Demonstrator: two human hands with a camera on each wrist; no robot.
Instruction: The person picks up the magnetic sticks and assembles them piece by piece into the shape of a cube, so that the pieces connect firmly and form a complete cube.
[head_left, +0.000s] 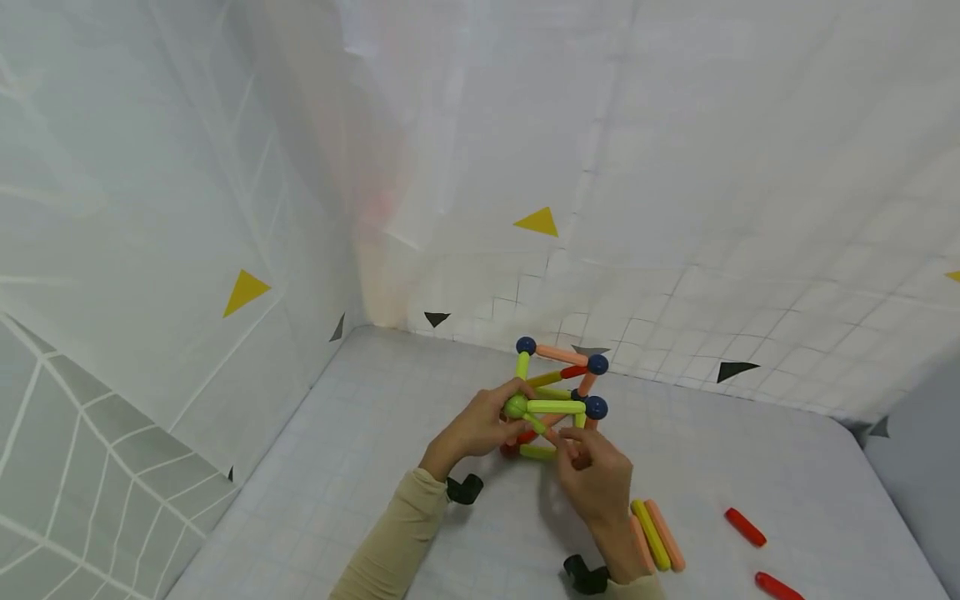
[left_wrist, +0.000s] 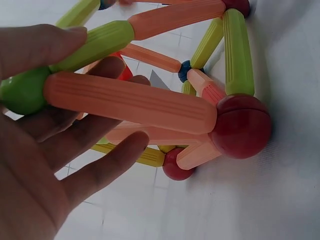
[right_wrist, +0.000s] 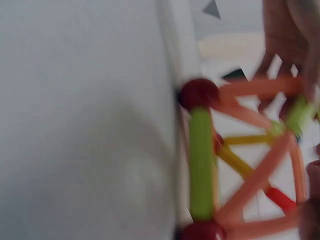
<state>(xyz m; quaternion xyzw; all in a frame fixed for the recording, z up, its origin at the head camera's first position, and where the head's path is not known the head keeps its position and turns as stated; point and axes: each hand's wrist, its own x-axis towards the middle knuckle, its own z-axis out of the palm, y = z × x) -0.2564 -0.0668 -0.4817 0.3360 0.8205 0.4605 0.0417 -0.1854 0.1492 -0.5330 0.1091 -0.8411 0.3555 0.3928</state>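
A frame of coloured toy rods and balls, like a magnetic building set, stands on the white surface. My left hand [head_left: 487,421] holds its near left corner at the green ball [head_left: 515,407]. In the left wrist view, the thumb presses a green-and-orange rod [left_wrist: 107,44], with fingers behind it. My right hand [head_left: 596,475] is at the near right side, its fingertips pinching a rod; in the right wrist view they overlap the end of an orange rod [right_wrist: 262,227]. A light-green rod [head_left: 555,407] spans to a navy ball [head_left: 596,407]. Dark red balls [left_wrist: 242,126] form lower corners.
Orange and yellow rods [head_left: 651,536] lie together beside the right wrist. Two red rods [head_left: 746,527] lie farther right. Black curved pieces [head_left: 465,489] appear by each wrist. A white sheet wall [head_left: 480,283] rises behind the frame.
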